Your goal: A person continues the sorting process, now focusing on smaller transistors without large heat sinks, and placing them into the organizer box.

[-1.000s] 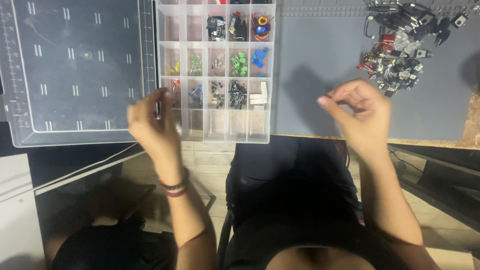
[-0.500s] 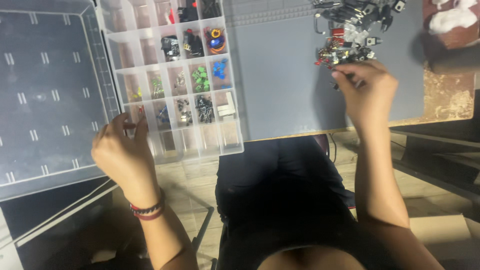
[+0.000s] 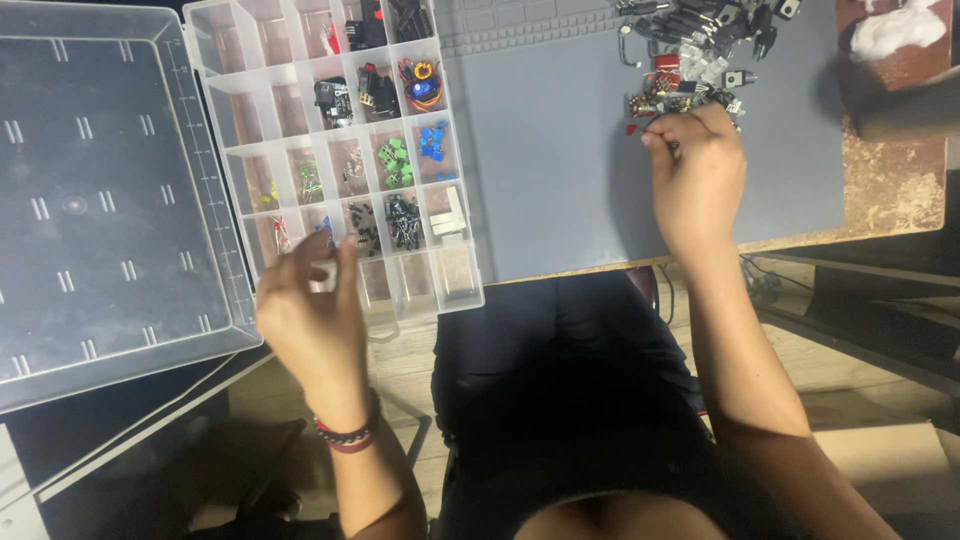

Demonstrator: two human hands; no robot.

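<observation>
A clear plastic compartment box [image 3: 455, 290] lies on the table with small electronic parts in several cells. My left hand [image 3: 305, 315] hovers over its near left cells, fingers loosely spread, holding nothing that I can see. My right hand [image 3: 695, 170] reaches across the grey mat [image 3: 560, 170] to a pile of loose dark and red components [image 3: 695, 60] at the far right. Its fingertips are pinched at the pile's near edge, by a small red piece [image 3: 632, 128]. What it pinches is hidden by the fingers.
The box's open clear lid [image 3: 100, 200] lies flat to the left. A rust-brown table edge [image 3: 890, 200] shows at the right, with a white crumpled thing [image 3: 895, 25] at the far corner. My dark-clothed lap is below the table edge.
My right hand has reached forward and to the right into the component pile. My left hand has stayed over the box's near left cells. The view has shifted.
</observation>
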